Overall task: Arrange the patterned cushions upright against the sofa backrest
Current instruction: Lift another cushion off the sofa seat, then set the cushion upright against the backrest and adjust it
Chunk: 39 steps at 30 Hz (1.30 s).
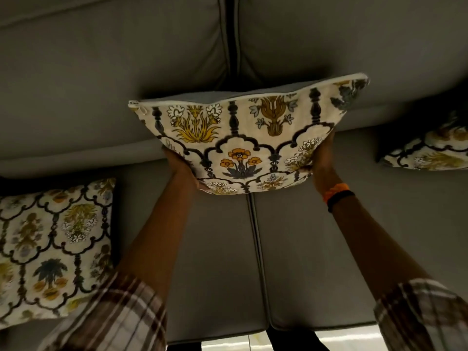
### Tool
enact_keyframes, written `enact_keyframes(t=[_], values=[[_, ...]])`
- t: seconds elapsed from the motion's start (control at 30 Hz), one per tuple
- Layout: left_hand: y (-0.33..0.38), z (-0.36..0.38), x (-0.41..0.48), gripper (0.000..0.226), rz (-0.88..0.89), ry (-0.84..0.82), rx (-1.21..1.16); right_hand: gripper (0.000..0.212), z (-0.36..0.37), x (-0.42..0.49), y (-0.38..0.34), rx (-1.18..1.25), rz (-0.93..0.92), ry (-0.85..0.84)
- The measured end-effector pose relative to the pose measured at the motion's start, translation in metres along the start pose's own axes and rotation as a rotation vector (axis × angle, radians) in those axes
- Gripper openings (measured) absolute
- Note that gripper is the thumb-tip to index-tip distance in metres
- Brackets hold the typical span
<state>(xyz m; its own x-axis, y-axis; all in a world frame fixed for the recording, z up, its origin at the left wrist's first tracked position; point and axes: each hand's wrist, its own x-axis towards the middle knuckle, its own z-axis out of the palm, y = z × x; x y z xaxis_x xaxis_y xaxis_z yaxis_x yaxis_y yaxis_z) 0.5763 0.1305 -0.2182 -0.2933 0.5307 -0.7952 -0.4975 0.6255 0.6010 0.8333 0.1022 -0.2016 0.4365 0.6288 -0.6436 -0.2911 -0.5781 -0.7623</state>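
A cream cushion with yellow, orange and blue flower prints is held up in front of the grey sofa backrest, above the seat, its zipped edge on top. My left hand grips its lower left side and my right hand its lower right side; the fingers are hidden behind the fabric. A second patterned cushion lies flat on the seat at the left. A third patterned cushion rests at the far right near the backrest, partly cut off by the frame.
The grey seat is split by a seam running toward me under the held cushion. A gap between two backrest cushions lies straight behind it. The sofa's front edge and a strip of floor show at the bottom.
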Motion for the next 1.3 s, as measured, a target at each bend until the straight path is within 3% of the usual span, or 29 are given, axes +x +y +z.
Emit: enact_keyframes(t=[0.07,0.13,0.23,0.3,0.37,0.5,0.67,0.77,0.87,0.93,0.97,1.0,1.07,1.2,1.3], values=[[-0.008,-0.012,0.010,0.066,0.027,-0.062,-0.016,0.072,-0.004,-0.001,0.022,-0.010,-0.133,0.106],[-0.025,-0.031,0.021,0.065,0.138,-0.003,0.101,0.072,-0.009,-0.009,0.059,-0.163,-0.255,0.296],[-0.058,-0.088,0.021,0.067,0.463,0.174,0.631,0.087,0.005,-0.055,0.115,-0.546,-0.261,0.452],[-0.072,-0.138,0.011,0.078,0.692,0.202,1.186,0.094,0.024,-0.085,0.156,-0.817,-0.298,0.359],[-0.071,-0.199,0.010,0.074,0.921,0.144,1.560,0.096,0.060,-0.114,0.192,-1.035,-0.342,0.180],[-0.029,-0.321,0.023,0.073,1.013,0.165,1.735,0.091,0.163,-0.180,0.242,-1.095,-0.458,-0.091],[0.049,-0.474,0.063,0.080,0.882,0.333,1.597,0.078,0.301,-0.252,0.289,-0.780,-0.365,-0.332],[0.093,-0.543,0.095,0.091,0.605,0.412,1.303,0.061,0.363,-0.275,0.310,-0.614,-0.167,-0.437],[0.126,-0.589,0.127,0.107,0.322,0.273,0.891,0.088,0.402,-0.289,0.320,-0.516,-0.062,-0.430],[0.139,-0.591,0.133,0.104,0.180,0.176,0.629,0.076,0.405,-0.289,0.313,-0.447,-0.011,-0.423],[0.142,-0.589,0.133,0.088,0.138,0.110,0.545,0.064,0.405,-0.289,0.310,-0.403,0.007,-0.458],[0.144,-0.586,0.130,0.073,0.145,0.050,0.504,0.059,0.403,-0.291,0.305,-0.380,-0.001,-0.489],[0.151,-0.584,0.124,0.066,0.250,-0.031,0.495,0.071,0.399,-0.292,0.296,-0.328,-0.065,-0.481],[0.175,-0.587,0.115,0.091,0.484,-0.067,0.392,0.099,0.411,-0.297,0.259,-0.279,-0.231,-0.416],[0.210,-0.571,0.121,0.098,0.636,-0.042,0.445,0.114,0.433,-0.283,0.226,-0.323,-0.381,-0.417]])
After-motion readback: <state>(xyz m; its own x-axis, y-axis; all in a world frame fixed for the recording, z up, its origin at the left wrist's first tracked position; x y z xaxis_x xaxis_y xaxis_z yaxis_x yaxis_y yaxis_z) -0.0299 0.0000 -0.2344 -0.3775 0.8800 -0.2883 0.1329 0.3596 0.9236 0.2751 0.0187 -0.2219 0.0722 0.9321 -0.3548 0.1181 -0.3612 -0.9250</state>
